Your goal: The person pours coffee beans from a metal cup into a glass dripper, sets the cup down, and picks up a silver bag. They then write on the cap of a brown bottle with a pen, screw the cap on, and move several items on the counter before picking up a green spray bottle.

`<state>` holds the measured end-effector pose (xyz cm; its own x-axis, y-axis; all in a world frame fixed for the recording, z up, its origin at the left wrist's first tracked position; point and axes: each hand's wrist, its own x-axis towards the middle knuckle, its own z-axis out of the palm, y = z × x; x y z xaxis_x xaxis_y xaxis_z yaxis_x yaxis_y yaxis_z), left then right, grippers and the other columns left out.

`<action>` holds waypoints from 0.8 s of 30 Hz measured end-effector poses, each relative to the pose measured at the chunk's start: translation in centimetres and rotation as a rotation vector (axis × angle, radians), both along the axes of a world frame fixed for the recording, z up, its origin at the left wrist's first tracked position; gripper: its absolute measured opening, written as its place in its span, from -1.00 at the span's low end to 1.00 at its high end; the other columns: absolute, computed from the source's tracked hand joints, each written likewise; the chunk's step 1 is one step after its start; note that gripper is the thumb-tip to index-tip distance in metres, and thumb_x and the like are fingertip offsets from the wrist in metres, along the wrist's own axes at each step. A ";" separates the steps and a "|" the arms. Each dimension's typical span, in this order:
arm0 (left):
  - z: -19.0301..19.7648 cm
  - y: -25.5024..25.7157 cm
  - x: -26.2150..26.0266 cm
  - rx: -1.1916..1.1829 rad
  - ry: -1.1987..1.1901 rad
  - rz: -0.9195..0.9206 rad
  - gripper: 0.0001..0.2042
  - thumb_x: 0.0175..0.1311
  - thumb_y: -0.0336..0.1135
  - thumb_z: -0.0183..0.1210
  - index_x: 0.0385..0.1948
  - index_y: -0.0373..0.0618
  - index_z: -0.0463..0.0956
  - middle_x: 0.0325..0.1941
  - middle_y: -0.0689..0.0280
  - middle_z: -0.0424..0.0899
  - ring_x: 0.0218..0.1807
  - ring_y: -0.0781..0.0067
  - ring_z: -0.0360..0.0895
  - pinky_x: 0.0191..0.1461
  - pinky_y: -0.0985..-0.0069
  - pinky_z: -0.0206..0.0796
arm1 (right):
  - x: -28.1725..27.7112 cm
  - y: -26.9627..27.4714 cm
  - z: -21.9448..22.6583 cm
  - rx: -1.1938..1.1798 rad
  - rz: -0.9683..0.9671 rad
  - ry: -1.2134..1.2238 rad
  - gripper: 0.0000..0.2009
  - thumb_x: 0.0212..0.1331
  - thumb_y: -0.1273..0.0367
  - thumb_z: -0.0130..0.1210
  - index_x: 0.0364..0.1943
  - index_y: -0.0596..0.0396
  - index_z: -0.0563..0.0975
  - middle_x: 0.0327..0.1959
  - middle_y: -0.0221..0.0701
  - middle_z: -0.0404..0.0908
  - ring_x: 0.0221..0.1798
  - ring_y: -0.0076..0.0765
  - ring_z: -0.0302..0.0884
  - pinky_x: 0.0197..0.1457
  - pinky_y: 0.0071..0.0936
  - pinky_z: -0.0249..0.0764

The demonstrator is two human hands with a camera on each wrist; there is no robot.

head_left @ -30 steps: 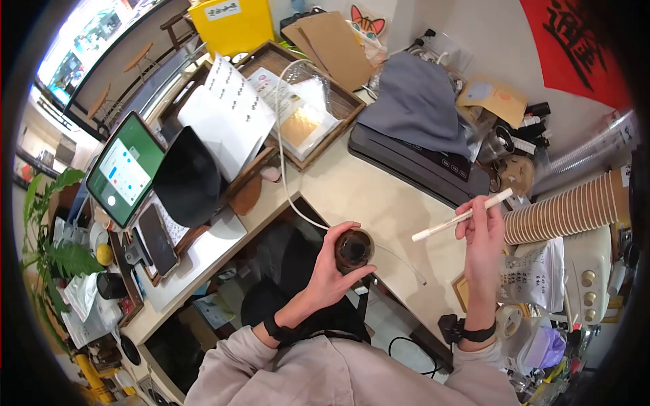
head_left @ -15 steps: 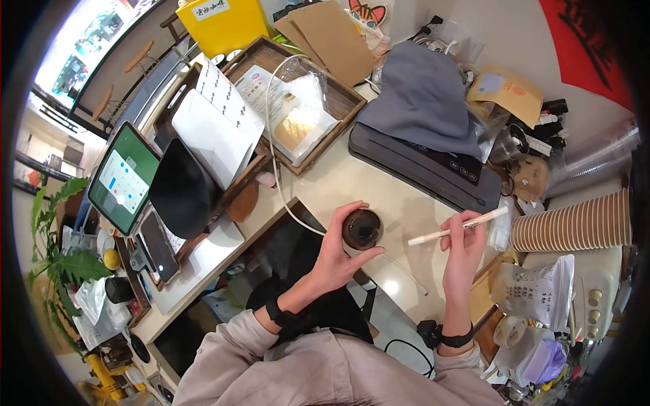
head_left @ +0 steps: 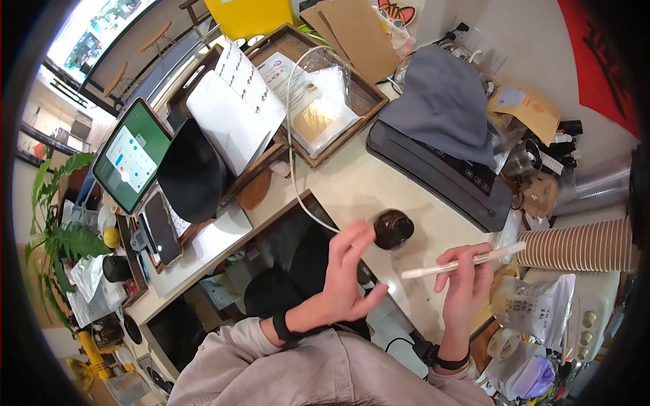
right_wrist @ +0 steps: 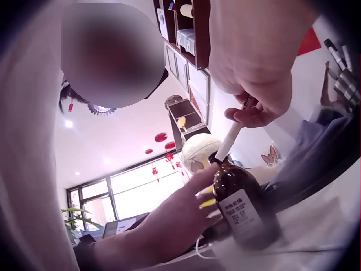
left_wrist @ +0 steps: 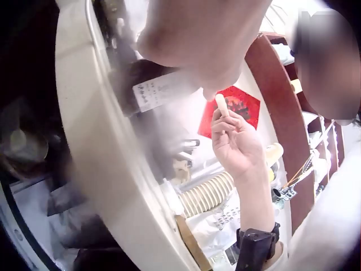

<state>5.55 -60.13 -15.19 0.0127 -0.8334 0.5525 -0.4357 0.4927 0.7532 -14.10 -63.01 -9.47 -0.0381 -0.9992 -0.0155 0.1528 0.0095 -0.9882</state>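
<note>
A brown glass bottle [head_left: 393, 229] with a dark top and a white label [right_wrist: 241, 210] stands upright on the pale desk [head_left: 349, 193]. Just left of it is my left hand [head_left: 342, 287], fingers spread and thumb apart, with nothing held. In the right wrist view the left fingertips overlap the bottle's shoulder. My right hand [head_left: 466, 281] pinches a slim white marker [head_left: 420, 273] between thumb and fingers, to the right of the bottle. The marker lies nearly level in the head view, its left end toward the bottle.
Behind the bottle sits a black flat appliance [head_left: 433, 179] under a grey cloth [head_left: 440, 108]. A stack of paper cups [head_left: 575, 245] and a silvery pouch [head_left: 535, 308] flank the right hand. A white cable [head_left: 290, 128] arches over a wooden tray [head_left: 369, 101]. A tablet [head_left: 132, 155] stands at left.
My left hand has let go of the bottle and drawn back to its left, fingers opening. The bottle now stands on the desk. The right hand still holds the marker.
</note>
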 end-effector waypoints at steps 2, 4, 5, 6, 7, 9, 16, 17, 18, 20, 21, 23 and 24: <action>2.3 1.7 -0.2 0.087 -0.038 -0.078 -0.39 0.15 -0.26 0.38 0.21 -0.33 0.36 0.03 0.00 0.47 0.00 -0.01 0.48 0.06 0.12 0.35 | 1.0 1.2 0.5 0.013 0.093 -0.011 -0.90 0.52 0.42 -0.11 -0.19 0.15 0.31 -0.31 -0.15 0.62 -0.59 -0.52 0.46 -0.48 -0.61 0.41; 3.0 3.0 -0.4 0.278 -0.040 -0.185 -0.63 0.30 -0.26 0.30 0.01 -0.31 0.46 -0.26 0.09 0.51 -0.30 0.07 0.50 -0.21 0.22 0.37 | 2.2 2.1 0.7 0.031 0.180 -0.041 -0.91 0.52 0.42 -0.11 -0.17 0.15 0.30 -0.31 -0.14 0.62 -0.59 -0.52 0.47 -0.48 -0.61 0.41; 2.7 3.7 -0.5 0.335 -0.016 -0.218 -0.72 0.37 -0.27 0.24 -0.09 -0.30 0.49 -0.36 0.13 0.48 -0.40 0.09 0.46 -0.31 0.25 0.34 | 2.6 2.4 0.7 0.037 0.229 -0.056 -0.91 0.52 0.43 -0.11 -0.17 0.15 0.30 -0.31 -0.14 0.62 -0.58 -0.52 0.47 -0.48 -0.61 0.41; 2.6 4.1 -0.4 0.390 0.008 -0.252 -0.78 0.44 -0.28 0.18 -0.19 -0.30 0.51 -0.46 0.16 0.46 -0.51 0.10 0.43 -0.40 0.29 0.30 | 2.7 2.6 0.4 0.036 0.243 -0.086 -0.92 0.52 0.43 -0.10 -0.14 0.14 0.29 -0.31 -0.13 0.62 -0.59 -0.53 0.46 -0.48 -0.63 0.40; 2.7 4.3 -0.3 0.437 0.039 -0.276 -0.81 0.45 -0.31 0.16 -0.25 -0.30 0.49 -0.49 0.15 0.41 -0.53 0.09 0.40 -0.43 0.29 0.28 | 2.7 2.7 0.4 0.033 0.255 -0.085 -0.91 0.52 0.43 -0.10 -0.14 0.13 0.29 -0.31 -0.13 0.62 -0.59 -0.53 0.45 -0.49 -0.63 0.40; 3.5 4.6 0.0 0.528 0.106 -0.327 -0.81 0.48 -0.37 0.11 -0.36 -0.29 0.44 -0.54 0.12 0.33 -0.56 0.07 0.35 -0.48 0.30 0.22 | 2.3 2.8 0.6 0.026 0.278 -0.078 -0.91 0.52 0.42 -0.09 -0.15 0.13 0.29 -0.32 -0.13 0.61 -0.60 -0.55 0.42 -0.49 -0.64 0.39; 6.7 6.5 2.0 0.735 0.230 -0.305 -0.72 0.58 -0.35 -0.05 -0.39 -0.34 0.35 -0.60 0.05 0.24 -0.53 0.05 0.19 -0.43 0.25 0.22 | -3.5 0.7 3.0 -0.201 -0.574 0.024 -0.87 0.51 0.36 -0.03 -0.09 0.13 0.43 -0.32 -0.36 0.52 -0.56 -0.63 0.29 -0.43 -0.71 0.32; 6.0 6.9 2.7 0.843 0.295 -0.293 -0.70 0.58 -0.33 -0.05 -0.42 -0.33 0.34 -0.60 0.07 0.17 -0.51 0.12 0.07 -0.45 0.29 0.17 | -4.1 0.5 3.4 -0.216 -0.689 0.100 -0.85 0.51 0.36 -0.03 -0.04 0.15 0.44 -0.30 -0.38 0.51 -0.52 -0.62 0.29 -0.41 -0.71 0.32; 5.9 6.8 2.6 0.806 0.285 -0.282 -0.70 0.57 -0.33 -0.02 -0.43 -0.32 0.34 -0.60 0.08 0.18 -0.52 0.13 0.08 -0.45 0.30 0.16 | -4.4 0.8 3.7 -0.201 -0.656 0.232 -0.80 0.51 0.37 -0.05 0.06 0.18 0.42 -0.26 -0.36 0.49 -0.45 -0.56 0.33 -0.36 -0.68 0.35; 5.7 6.9 1.8 0.722 0.247 -0.282 -0.71 0.55 -0.33 0.04 -0.43 -0.31 0.34 -0.58 0.10 0.21 -0.54 0.14 0.11 -0.46 0.32 0.14 | -5.2 2.1 3.9 -0.171 -0.563 0.328 -0.68 0.51 0.39 -0.06 0.24 0.23 0.37 -0.19 -0.33 0.46 -0.33 -0.46 0.40 -0.30 -0.63 0.39; 5.5 6.7 1.4 0.658 0.216 -0.286 -0.72 0.53 -0.34 0.07 -0.43 -0.31 0.34 -0.56 0.10 0.22 -0.54 0.14 0.12 -0.45 0.32 0.14 | -5.5 2.6 3.8 -0.168 -0.504 0.286 -0.62 0.51 0.41 -0.06 0.32 0.24 0.34 -0.16 -0.32 0.45 -0.29 -0.42 0.42 -0.27 -0.61 0.41; 5.1 5.9 0.9 0.548 0.186 -0.282 -0.75 0.50 -0.37 0.11 -0.42 -0.31 0.38 -0.54 0.14 0.28 -0.54 0.20 0.18 -0.46 0.37 0.15 | -5.4 2.2 3.3 -0.197 -0.451 0.103 -0.61 0.50 0.43 -0.06 0.34 0.24 0.31 -0.16 -0.32 0.45 -0.29 -0.44 0.41 -0.27 -0.63 0.41; 4.9 5.7 0.9 0.518 0.184 -0.278 -0.78 0.48 -0.39 0.12 -0.41 -0.30 0.42 -0.53 0.18 0.32 -0.55 0.26 0.21 -0.46 0.41 0.15 | -4.8 2.0 3.3 -0.185 -0.499 0.136 -0.64 0.51 0.42 -0.07 0.30 0.25 0.31 -0.18 -0.32 0.45 -0.30 -0.47 0.39 -0.27 -0.65 0.40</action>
<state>6.42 -54.45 -10.31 -0.1872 -0.9787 0.0839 -0.1835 0.1187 0.9758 -18.88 -60.97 -6.12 -0.4974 -0.8450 0.1963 -0.0346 -0.2068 -0.9778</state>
